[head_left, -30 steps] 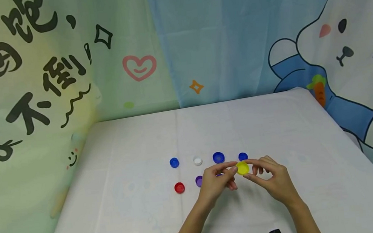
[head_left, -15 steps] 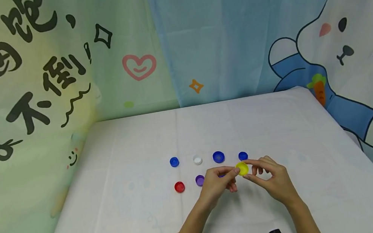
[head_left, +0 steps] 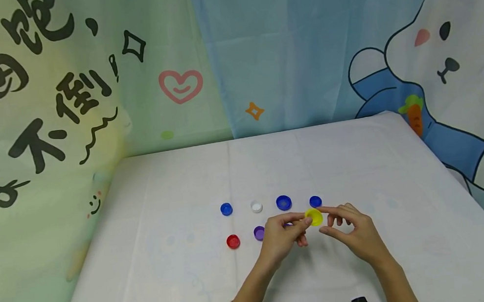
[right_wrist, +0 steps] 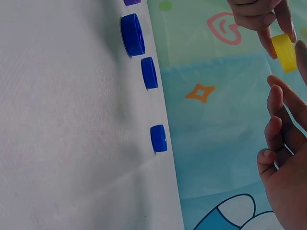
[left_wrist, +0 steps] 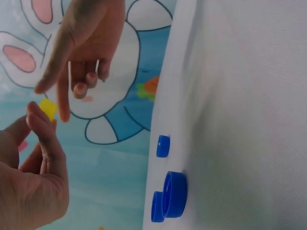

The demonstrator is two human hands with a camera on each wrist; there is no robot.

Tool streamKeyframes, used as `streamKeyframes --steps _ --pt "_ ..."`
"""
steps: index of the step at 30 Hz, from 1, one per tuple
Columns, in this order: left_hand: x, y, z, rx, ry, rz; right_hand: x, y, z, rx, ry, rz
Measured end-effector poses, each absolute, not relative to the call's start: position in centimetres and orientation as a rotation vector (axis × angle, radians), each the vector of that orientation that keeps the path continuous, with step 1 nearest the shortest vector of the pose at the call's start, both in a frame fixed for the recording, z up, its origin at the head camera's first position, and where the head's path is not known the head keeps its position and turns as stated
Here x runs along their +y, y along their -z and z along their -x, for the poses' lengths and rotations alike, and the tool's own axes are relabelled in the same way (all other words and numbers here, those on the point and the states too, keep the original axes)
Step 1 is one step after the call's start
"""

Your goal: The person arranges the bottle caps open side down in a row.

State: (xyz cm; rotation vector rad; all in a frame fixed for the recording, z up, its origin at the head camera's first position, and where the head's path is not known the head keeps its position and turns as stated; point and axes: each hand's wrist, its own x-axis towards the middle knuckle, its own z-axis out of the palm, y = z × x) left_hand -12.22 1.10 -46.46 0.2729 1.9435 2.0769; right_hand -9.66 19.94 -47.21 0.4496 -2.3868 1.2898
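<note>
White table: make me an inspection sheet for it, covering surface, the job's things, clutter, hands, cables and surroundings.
Surface: white table, faintly creased covering.
Job's things: yellow cap, held above the table; red cap, white cap, purple cap and several blue caps lie on it.
Clutter: nothing seen beyond the caps.
Left hand: pinches the yellow cap.
Right hand: close beside the yellow cap; contact unclear.
Cables: nothing seen.
Surroundings: printed curtain with a rabbit picture.

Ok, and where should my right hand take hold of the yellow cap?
I'd pinch the yellow cap by its right edge, bringing the right hand in from the right. The cap is short and round, held up off the table, and the left hand grips its left edge, so the opposite edge should be easiest to reach.
</note>
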Motion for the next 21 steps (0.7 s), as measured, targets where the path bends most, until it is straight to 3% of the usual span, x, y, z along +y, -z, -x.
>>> streamKeyframes --steps 21 --pt "0.4 43.7 11.3 2.266 -1.96 -0.916 19.7 46.4 9.2 -2.434 -1.411 -0.367"
